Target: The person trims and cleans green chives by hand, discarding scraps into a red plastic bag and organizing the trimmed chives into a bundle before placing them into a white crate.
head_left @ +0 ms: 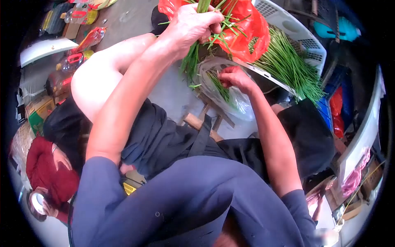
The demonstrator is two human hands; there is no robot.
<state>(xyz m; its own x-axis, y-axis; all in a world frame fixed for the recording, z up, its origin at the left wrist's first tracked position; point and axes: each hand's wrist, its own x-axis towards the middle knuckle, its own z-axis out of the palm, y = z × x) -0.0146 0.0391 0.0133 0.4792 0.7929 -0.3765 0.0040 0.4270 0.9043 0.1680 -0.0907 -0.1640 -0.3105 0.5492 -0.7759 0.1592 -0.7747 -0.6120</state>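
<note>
Namely: one bunch of green stalks point(190, 61), held in the air beyond the left edge of the white basket point(284, 17); long axis running away from the wearer, nearer end drooping beside a clear bag point(238, 103). Left hand point(197, 24): fingers closed around it. Right hand point(237, 79): fingers bent at the bag's mouth; grip unclear. Handling, I'd judge: light hold, stalks kept parallel.

"What's lost around the red bag point(256, 47)?"

"Its top, cut by the upper edge, as are the green stalks point(203, 5) in the left hand point(191, 24) beside it."

"And the right hand point(236, 79), below it?"

"Can't tell whether its fingertips grip anything at the clear bag point(238, 98)."

"The white basket point(284, 14), right of it?"

"Floor mostly hidden under stalks."

"The bottle point(80, 16) far left of it?"

"Label too small to read."
</note>
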